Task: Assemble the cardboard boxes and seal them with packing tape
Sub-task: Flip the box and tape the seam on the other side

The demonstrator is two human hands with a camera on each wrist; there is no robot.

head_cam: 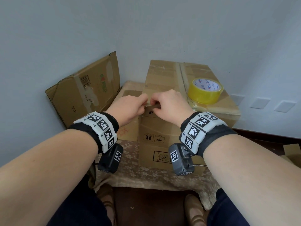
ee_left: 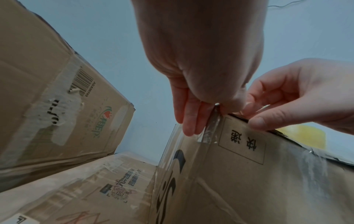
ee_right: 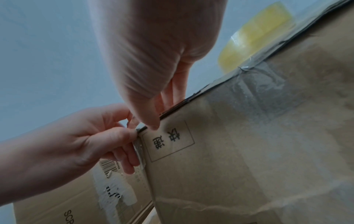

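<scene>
Together our fingers (ee_left: 188,121) pinch a clear tape strip (ee_left: 209,128) onto the assembled box (head_cam: 156,132) at mid-frame; left hand (head_cam: 128,106) presses it down the corner edge, right hand (head_cam: 169,103) pins the top rim. Beyond, the yellow tape roll (head_cam: 205,91) waits on the lid.

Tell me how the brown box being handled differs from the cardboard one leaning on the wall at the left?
The brown assembled box stands squared up, while the flattened cardboard box leans folded against the wall. The assembled box carries a yellow tape roll on top; the flattened one carries nothing. The left hand and right hand work clear tape at the assembled box's top corner; the flattened one is untouched. Both are worn brown cardboard with old tape marks.
</scene>
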